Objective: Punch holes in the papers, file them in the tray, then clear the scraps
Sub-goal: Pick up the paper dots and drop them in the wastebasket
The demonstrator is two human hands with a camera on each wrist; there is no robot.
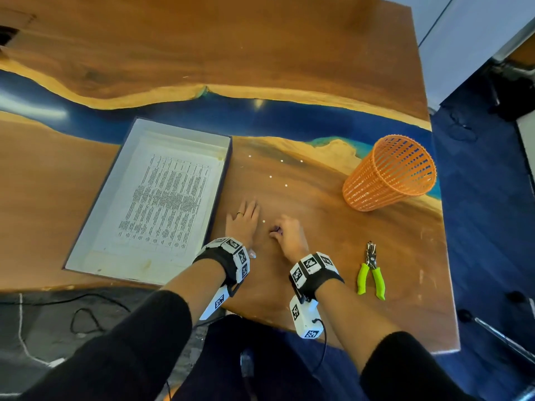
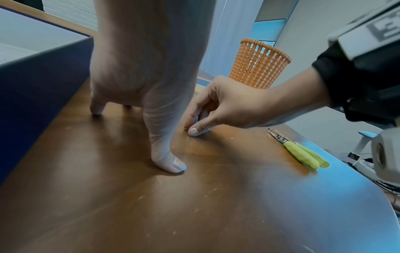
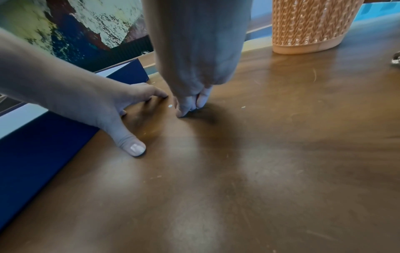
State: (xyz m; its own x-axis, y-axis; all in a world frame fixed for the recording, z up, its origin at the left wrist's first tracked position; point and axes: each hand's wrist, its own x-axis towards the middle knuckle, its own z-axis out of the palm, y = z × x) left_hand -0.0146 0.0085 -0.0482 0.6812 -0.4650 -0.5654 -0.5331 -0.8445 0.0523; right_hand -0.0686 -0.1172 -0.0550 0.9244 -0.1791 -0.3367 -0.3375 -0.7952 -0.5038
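Left hand point(image 1: 242, 224) flat, fingers spread on glossy wood-and-blue-resin table point(image 1: 318, 53); right hand point(image 1: 289, 235) curled, fingertips pinched on tabletop, anything held too small to tell. Tiny white paper-punch scraps point(image 1: 271, 177) scattered beyond fingertips; navy cardboard tray point(image 1: 95, 195) holding printed papers point(image 1: 162, 198) left of fingers, orange plastic mesh basket point(image 1: 390, 173) and green-handled hole punch point(image 1: 371, 270) right. Blue carpeted floor point(image 1: 486, 198) past table edge.

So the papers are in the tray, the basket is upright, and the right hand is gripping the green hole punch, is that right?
Not quite. The hole punch lies untouched on the table, to the right of the right hand, whose fingertips are pinched together at the tabletop among the scraps; the head view shows this. The papers are in the tray, and the basket is upright.
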